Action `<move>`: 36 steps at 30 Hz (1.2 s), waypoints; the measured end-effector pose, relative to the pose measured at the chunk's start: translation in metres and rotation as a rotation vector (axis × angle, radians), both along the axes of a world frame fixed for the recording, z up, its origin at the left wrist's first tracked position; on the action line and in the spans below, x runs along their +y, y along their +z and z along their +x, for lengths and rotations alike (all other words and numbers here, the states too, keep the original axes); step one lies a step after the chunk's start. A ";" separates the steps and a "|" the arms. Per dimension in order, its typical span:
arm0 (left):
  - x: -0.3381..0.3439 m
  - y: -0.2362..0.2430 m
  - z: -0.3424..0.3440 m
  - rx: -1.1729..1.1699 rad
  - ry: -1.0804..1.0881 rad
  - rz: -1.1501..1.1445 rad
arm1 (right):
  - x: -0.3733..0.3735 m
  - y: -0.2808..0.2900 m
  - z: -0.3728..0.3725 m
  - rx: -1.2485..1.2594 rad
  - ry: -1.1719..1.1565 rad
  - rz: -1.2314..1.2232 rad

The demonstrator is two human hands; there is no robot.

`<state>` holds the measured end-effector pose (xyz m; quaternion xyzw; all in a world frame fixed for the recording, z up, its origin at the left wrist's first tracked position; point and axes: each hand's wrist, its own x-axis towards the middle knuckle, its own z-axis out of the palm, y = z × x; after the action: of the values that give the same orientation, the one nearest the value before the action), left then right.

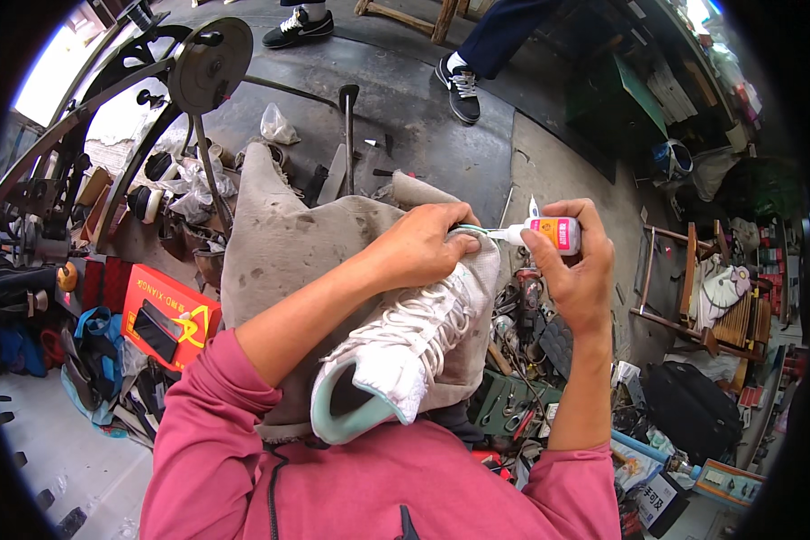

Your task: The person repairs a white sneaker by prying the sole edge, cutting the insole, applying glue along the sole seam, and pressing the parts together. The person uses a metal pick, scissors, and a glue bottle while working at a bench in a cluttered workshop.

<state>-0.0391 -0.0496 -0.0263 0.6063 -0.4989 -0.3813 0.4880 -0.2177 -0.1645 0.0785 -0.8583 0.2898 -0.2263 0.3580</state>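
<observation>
A white lace-up sneaker (414, 337) with a pale green lining lies across my lap, its toe pointing away from me. My left hand (427, 243) pinches the toe end, thumb on top and fingers curled round the far edge. In my right hand (578, 265) is a small glue bottle (556, 235) with a pink and yellow label, held sideways. Its white nozzle points left and meets the sneaker's toe edge near my left fingertips. Beneath the sneaker a stained grey-beige cloth (279, 243) covers my lap.
A hand-cranked machine with a round wheel (211, 65) stands at the far left. An orange-red box (166, 319) with a phone (157, 330) on it sits at left. Tools fill a green tray (504, 405) at right, near a black bag (690, 409). Another person's sneakers (462, 93) show ahead.
</observation>
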 end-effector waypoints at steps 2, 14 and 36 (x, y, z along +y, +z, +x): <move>0.000 -0.001 0.000 -0.004 0.002 0.015 | -0.002 0.004 -0.001 0.027 -0.006 -0.019; 0.002 0.003 -0.002 -0.006 0.018 0.016 | -0.001 0.008 -0.006 0.114 0.038 -0.061; 0.003 -0.001 -0.001 -0.043 0.026 -0.007 | 0.001 -0.001 0.002 0.038 0.038 -0.206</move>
<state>-0.0402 -0.0468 -0.0268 0.6192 -0.5027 -0.3597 0.4842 -0.2156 -0.1631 0.0771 -0.8999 0.2555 -0.2320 0.2666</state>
